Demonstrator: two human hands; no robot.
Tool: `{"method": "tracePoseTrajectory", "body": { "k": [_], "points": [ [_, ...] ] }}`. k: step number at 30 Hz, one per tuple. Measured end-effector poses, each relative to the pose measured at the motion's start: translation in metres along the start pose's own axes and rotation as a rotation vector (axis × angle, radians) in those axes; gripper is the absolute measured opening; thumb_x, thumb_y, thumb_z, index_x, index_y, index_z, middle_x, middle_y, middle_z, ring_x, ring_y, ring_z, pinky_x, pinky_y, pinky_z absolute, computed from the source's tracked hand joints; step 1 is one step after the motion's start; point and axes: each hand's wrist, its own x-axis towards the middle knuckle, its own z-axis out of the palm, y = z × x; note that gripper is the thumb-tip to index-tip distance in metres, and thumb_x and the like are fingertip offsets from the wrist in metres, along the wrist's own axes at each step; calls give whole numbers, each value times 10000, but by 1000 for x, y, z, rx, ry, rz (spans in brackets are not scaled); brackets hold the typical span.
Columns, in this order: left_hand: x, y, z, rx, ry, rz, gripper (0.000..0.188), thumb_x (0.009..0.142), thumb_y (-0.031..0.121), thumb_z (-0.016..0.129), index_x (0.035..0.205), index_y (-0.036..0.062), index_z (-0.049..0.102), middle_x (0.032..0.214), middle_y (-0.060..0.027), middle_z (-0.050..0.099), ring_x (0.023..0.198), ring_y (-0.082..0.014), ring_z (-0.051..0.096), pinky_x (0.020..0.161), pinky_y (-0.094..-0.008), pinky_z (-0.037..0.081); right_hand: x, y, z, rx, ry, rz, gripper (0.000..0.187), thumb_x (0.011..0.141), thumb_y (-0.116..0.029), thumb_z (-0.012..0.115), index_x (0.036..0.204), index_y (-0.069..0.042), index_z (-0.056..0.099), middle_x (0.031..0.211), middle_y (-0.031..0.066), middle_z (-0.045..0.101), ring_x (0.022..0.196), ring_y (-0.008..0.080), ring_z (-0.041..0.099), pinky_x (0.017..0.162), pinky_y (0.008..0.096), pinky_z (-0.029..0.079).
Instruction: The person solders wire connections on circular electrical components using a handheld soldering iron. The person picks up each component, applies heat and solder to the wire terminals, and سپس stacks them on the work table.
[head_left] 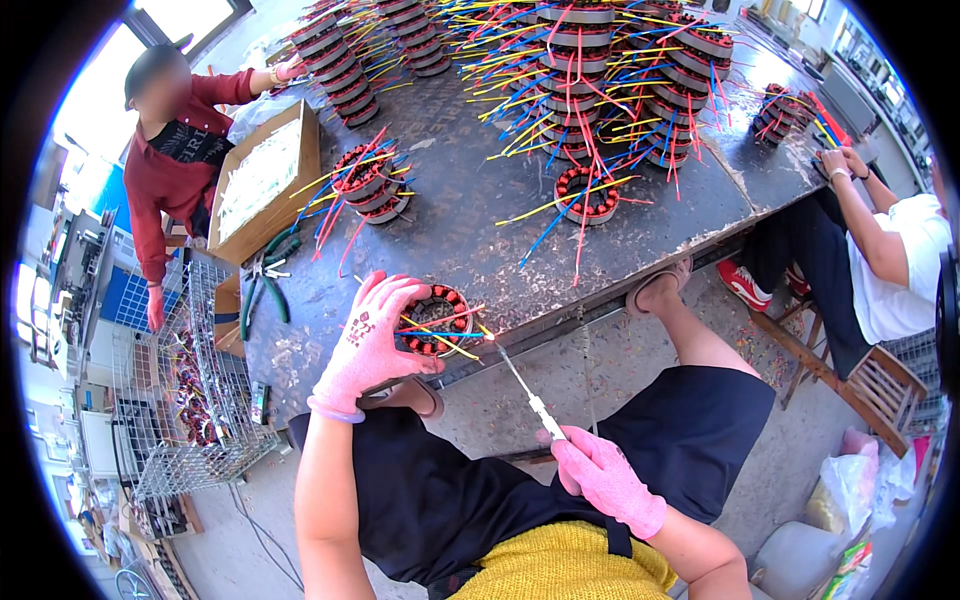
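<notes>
At the table's near edge, head view: wound ring (459,300), leads (452,334) trailing right, table (460,235) beneath or just behind it; can't tell if it rests or is held up.
Left hand (362,338): gloved, gripping wound ring by its left side, thumb at near rim.
Right hand (608,482): gloved, fingers wrapped round pen-like tool (541,408), tip pointing up-left at lead ends.
Tip work: I'd brace the ring, fan leads apart, take one end at a time, steady tip, light touch. Bright spot at tip may mean heat, so left fingers well clear.
Hard to see: tip contact too small to call; left glove covers ring's left side; right fingertips tucked under tool.
Cut off: far stacks (578,90) at top, co-worker (890,235) at right rim.
</notes>
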Motion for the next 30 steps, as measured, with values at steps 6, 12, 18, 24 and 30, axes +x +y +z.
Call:
{"method": "tracePoseTrajectory", "body": {
  "k": [6,12,18,24,30],
  "points": [
    [1,-1,1,-4,5,9,863,501,291,913,1252,63,553,1287,-120,582,1309,-314,478,1203,-495,233,-1,-1,0,-27,3,-5,325,1040,-219,488,1262,1,573,680,-22,485,579,55,445,539,238,375],
    [-1,-3,0,-2,-5,-4,857,506,299,912,1249,65,554,1292,-123,579,1312,-316,476,1202,-499,229,0,-2,1,-28,1,7,329,1039,-222,485,1258,7,573,680,-12,493,578,64,453,540,250,384],
    [1,-1,2,-50,-11,3,847,523,278,911,1255,72,540,1305,-115,577,1315,-311,476,1211,-492,207,-1,0,-2,-28,12,1,331,1038,-227,489,1260,3,576,677,-19,487,582,58,447,542,244,379],
    [3,-6,4,-138,-24,-20,832,506,254,918,1221,72,534,1263,-102,590,1285,-303,496,1213,-485,197,-5,7,-8,145,12,-42,327,1032,-221,499,1266,-10,584,675,-43,480,576,51,434,531,224,353],
    [4,14,-3,-100,162,22,842,494,305,922,1199,67,528,1228,-103,589,1224,-285,547,1191,-492,230,-23,0,-26,179,44,-92,338,1027,-225,508,1269,-3,587,655,-43,491,562,43,437,518,213,330]
  ]
}}
